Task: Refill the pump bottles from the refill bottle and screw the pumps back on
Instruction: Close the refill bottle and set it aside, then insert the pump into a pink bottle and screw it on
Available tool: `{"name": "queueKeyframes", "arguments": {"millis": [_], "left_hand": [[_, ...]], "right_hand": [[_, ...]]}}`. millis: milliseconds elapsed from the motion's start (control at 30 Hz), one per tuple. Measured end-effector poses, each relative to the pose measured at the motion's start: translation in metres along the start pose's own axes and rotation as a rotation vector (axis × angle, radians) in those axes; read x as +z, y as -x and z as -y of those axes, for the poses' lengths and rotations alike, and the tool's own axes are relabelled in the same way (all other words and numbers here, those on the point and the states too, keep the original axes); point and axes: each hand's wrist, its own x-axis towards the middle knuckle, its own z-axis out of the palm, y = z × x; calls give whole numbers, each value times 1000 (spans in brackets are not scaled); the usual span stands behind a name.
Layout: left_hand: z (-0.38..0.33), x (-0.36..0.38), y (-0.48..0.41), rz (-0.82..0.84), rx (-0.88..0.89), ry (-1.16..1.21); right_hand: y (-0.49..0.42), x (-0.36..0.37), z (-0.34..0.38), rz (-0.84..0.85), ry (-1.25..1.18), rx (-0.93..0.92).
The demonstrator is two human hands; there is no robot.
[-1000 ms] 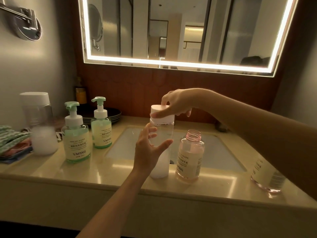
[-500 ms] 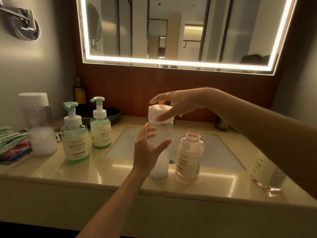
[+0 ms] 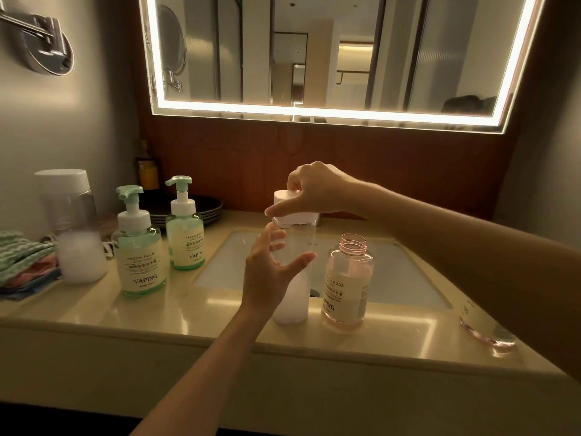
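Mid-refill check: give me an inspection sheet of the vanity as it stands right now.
Surface: beige vanity counter around an undermount sink, looks dry.
Job's things: tall refill bottle upright at the sink's front edge, white cap on; open pink bottle beside it, no pump; two green pump bottles with pumps on; another pink bottle at right, mostly hidden.
Clutter: second capped bottle, folded cloths, dark plates.
Grippers: left hand steadies the refill bottle, fingers loose; right hand grips the cap.
Cables: nothing seen.
Surroundings: lit mirror, wall fixture.
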Motion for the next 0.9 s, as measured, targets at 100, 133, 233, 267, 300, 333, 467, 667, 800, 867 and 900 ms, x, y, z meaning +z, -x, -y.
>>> {"name": "queueKeyframes", "arguments": {"millis": [100,133,233,267,300,333,467,667,800,867,900], "left_hand": [[-2,-2,0,25,-16,26],[-2,-4,1,44,-21,44],[-4,-14,3,97,-15,59],[-4,-17,2,104,-10,46],[-4,-22,2,103,-3,26],[-3,-26,0,103,6,5],[3,-44,-6,84,15,-62],[10,-47,-2,77,-38,-9],[4,-45,6,-199,-3,-3],[-5,-45,14,-380,82,-25],[-10,-43,18,-431,125,-30]], "right_hand": [[5,4,1,-34,-63,20],[7,4,2,-36,-86,23],[14,2,4,-35,-154,9],[14,2,4,-11,-187,9],[14,1,6,15,-218,14],[15,-1,7,30,-236,26],[23,-12,-2,-127,-267,84],[60,1,-37,-219,-328,196],[79,8,-47,-306,-413,280],[88,13,-50,-342,-423,308],[91,15,-51,-347,-429,317]]}}
